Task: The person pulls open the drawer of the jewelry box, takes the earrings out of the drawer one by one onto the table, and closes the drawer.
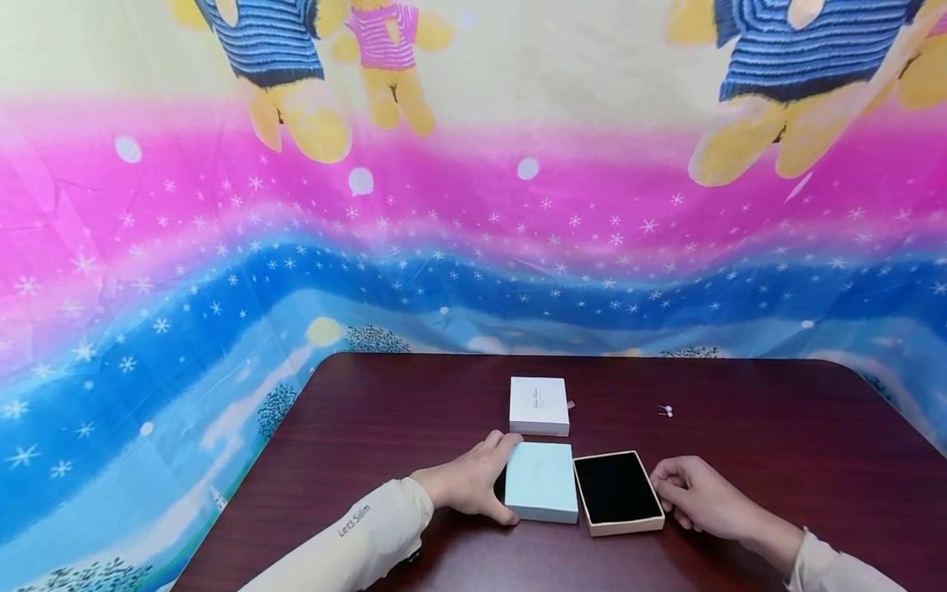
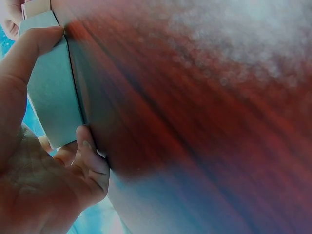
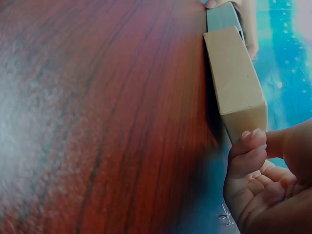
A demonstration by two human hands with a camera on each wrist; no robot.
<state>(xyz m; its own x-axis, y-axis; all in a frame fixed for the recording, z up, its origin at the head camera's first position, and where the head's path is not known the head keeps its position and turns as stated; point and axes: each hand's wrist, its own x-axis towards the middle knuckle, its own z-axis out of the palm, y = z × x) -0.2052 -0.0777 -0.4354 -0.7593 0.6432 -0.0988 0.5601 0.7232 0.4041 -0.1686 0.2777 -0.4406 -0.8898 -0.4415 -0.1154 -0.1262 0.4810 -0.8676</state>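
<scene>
A pale mint box (image 1: 541, 483) lies on the table, with my left hand (image 1: 473, 477) gripping it from the left, thumb at the near side and fingers at the far side. In the left wrist view the thumb (image 2: 46, 39) lies along one end of this box. Right beside it sits a shallow tan box (image 1: 625, 526) with a black lining, slightly turned. At the tan box's right wall is my right hand (image 1: 699, 497), fingers curled and thumb and fingertips pinching at that wall. The fingers (image 3: 248, 151) hide what exactly lies between them.
Behind the mint box stands a white box (image 1: 538, 404) with small print and a pinkish tab on its right. A pair of small earrings (image 1: 668, 411) lies further right on the dark red wooden table (image 1: 414, 395). A patterned cloth (image 1: 473, 205) hangs behind the table.
</scene>
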